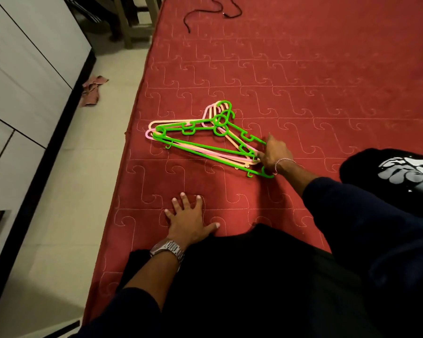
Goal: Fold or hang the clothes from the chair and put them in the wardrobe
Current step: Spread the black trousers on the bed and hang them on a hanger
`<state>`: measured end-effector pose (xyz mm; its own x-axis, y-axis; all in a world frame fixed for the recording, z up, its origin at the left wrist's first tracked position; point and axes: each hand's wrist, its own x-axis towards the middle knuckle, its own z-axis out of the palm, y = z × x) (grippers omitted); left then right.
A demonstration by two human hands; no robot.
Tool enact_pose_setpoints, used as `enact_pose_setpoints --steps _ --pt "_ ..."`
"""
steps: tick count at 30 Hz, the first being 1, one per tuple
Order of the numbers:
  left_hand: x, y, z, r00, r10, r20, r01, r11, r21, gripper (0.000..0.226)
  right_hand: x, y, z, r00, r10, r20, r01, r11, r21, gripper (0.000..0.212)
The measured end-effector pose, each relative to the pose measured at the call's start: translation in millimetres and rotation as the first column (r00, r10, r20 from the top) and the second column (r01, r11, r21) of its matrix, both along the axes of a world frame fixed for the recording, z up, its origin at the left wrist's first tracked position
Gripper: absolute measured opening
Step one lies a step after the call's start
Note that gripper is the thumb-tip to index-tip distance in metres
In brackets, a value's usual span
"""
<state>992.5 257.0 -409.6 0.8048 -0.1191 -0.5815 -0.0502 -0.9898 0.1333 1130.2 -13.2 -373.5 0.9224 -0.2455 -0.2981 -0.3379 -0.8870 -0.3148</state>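
Head view: my right hand [274,153] pinches the hangers [205,140] at their near end, long axis running away leftward; left hand [188,220] lies spread flat on the bed [327,81].

Hangers [200,140]: smooth moulded plastic, slight sheen; green, pink and peach pieces stacked.
Bed [303,81]: red cloth cover, matt, velvety nap, quilted with pale stitched curls.
Garment [242,276]: black cloth, matt, no shine.
Second dark garment [405,172]: matt cloth with a flat pale print.
Wristwatch [167,250]: metal link band, polished, catching light.
Bracelet [282,162]: thin bright metal chain.
Wardrobe [22,69]: smooth white panels, low gloss, dark edging.
Floor [83,191]: pale tiles, smooth.
Rag [93,90]: crumpled reddish cloth.
Cord [205,13]: black, matt.
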Motion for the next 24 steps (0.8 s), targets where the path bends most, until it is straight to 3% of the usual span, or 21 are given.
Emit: enact_pose_setpoints --steps 3,7,12,17,21,24 --pt "-2 -1 -2 1.0 -0.015 0.021 0.014 1.0 0.027 0.11 0 6 -1 1.0 -0.009 -0.018 0.009 1.0 -0.021 0.049" --pt "-1 -1 1 1.0 -0.014 0.024 0.013 1.0 0.018 0.11 -8 12 3 0.999 0.014 0.037 -0.013 1.0 -0.006 0.066" --pt "-11 7 0 1.0 0.003 -0.029 -0.004 0.998 -0.056 0.124 -27 15 12 0.98 0.171 0.098 -0.175 0.984 0.028 0.021" --pt "-5 17 12 0.996 0.072 -0.053 -0.082 0.972 -0.221 0.122 -52 21 28 0.945 0.257 0.202 -0.268 0.963 0.03 0.021" --pt "-19 38 18 0.981 0.16 0.111 -0.109 0.923 -0.37 0.106 -80 26 34 0.981 0.122 0.15 -0.144 0.979 0.145 0.021" --pt "-44 62 21 0.94 0.148 0.308 -0.05 0.952 -0.302 0.088 -112 36 34 0.994 0.043 0.1 -0.073 0.944 0.321 0.034"
